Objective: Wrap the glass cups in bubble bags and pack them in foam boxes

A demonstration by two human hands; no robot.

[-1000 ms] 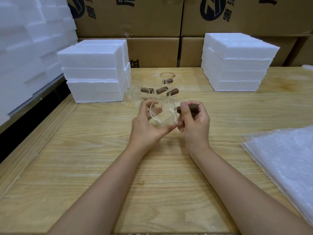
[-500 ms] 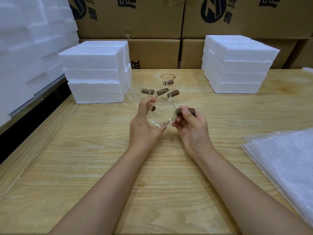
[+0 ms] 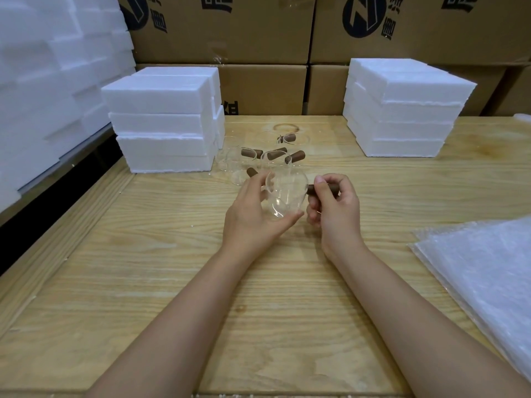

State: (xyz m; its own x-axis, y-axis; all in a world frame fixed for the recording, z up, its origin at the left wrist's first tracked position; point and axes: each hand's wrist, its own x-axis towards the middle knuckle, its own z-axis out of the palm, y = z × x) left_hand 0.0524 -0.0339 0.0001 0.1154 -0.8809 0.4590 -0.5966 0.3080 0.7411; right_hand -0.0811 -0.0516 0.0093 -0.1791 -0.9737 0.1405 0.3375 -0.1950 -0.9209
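**Wrapping Not Begun: One Cup in Hand**

One glass cup [image 3: 284, 196] is held above the table [image 3: 258, 297]; the left hand [image 3: 253, 219] cradles its bowl, thumb and fingers curved around it; the right hand [image 3: 336, 208] pinches its brown handle [image 3: 313, 189]. No cup appears bagged or boxed; further cups [image 3: 267, 156] wait behind; bubble bags [image 3: 482, 268] lie untouched at right; foam boxes [image 3: 163, 122] stand stacked. Surface is pale wood; cardboard cartons [image 3: 230, 30] line the rear.

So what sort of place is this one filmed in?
Probably a packing bench in a warehouse or stockroom: printed cardboard cartons stacked behind the wooden table, stacks of white foam boxes on it, and a pile of bubble bags at the right.
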